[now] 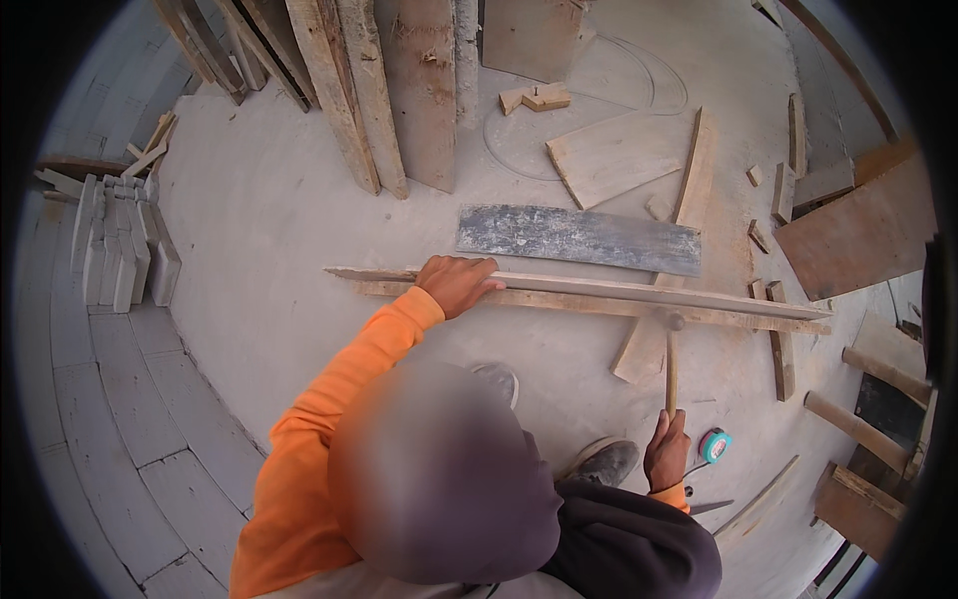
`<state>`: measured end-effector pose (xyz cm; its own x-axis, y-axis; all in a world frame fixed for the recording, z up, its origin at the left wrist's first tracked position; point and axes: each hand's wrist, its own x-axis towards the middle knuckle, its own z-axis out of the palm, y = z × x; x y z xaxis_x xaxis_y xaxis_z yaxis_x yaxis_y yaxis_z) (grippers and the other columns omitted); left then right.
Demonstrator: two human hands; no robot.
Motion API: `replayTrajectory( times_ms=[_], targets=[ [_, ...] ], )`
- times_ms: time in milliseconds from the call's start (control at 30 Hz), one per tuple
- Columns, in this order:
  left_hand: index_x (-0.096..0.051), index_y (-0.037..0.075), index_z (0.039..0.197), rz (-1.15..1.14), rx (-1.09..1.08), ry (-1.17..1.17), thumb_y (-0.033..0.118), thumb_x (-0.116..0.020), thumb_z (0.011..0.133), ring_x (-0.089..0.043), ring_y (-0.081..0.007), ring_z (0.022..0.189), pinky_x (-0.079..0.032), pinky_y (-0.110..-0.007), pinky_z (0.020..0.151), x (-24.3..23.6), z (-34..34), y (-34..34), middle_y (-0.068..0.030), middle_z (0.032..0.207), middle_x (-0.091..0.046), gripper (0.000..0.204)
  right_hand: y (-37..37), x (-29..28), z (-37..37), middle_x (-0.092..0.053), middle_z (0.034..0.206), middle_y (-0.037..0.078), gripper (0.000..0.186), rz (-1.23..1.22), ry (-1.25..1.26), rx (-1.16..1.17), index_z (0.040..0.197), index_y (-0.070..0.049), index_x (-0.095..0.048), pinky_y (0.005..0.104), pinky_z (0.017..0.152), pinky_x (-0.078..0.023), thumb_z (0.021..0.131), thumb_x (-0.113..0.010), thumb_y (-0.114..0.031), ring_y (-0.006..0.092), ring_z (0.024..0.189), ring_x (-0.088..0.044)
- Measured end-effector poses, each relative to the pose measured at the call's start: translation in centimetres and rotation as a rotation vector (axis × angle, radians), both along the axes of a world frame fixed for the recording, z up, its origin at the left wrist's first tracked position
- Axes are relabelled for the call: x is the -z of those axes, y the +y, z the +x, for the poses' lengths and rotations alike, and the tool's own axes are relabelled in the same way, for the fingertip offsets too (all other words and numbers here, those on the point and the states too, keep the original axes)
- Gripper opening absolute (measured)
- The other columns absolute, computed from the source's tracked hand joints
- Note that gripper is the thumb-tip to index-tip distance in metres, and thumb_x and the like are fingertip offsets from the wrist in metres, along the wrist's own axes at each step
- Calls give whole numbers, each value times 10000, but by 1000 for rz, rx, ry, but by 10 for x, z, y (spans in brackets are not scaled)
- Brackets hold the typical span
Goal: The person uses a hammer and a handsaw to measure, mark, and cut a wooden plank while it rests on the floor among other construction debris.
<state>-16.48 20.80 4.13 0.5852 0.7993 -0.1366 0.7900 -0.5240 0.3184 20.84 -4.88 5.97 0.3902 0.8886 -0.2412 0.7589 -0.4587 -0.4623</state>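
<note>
A person in orange sleeves bends over a concrete floor (279,230), seen from above. Nearest, the right hand (667,451) is closed around the wooden handle of a hammer (672,359), whose head rests against the near edge of a long wooden batten (599,292). A turquoise tape measure (715,444) lies just right of that hand. Beyond, the left hand (457,283) presses down, fingers curled, on the batten's left part, steadying it. The step in hand appears to be nailing; the next blow calls for a steady batten and true aim. Past the batten lies a grey board (579,238), then upright planks (389,90).
</note>
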Motion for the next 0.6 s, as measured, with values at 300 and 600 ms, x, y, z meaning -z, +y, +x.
replayTrajectory(
  times_ms=[300,600],
  targets=[
    [-603,98,963,12,-15,-20,444,-558,986,-671,-351,702,-500,-461,599,1,1,-2,-121,775,-699,350,-1,1,0,-570,634,289,226,-6,-45,-12,984,-26,-459,564,539,-410,1057,-469,-240,518,611,-575],
    [-571,106,1019,-1,16,29,430,-543,997,-668,-362,719,-492,-479,600,-1,-2,14,-122,837,-707,326,15,-15,-6,-556,621,218,215,161,70,-123,974,-18,-515,482,480,-422,1052,-479,-215,438,536,-589]
  ],
)
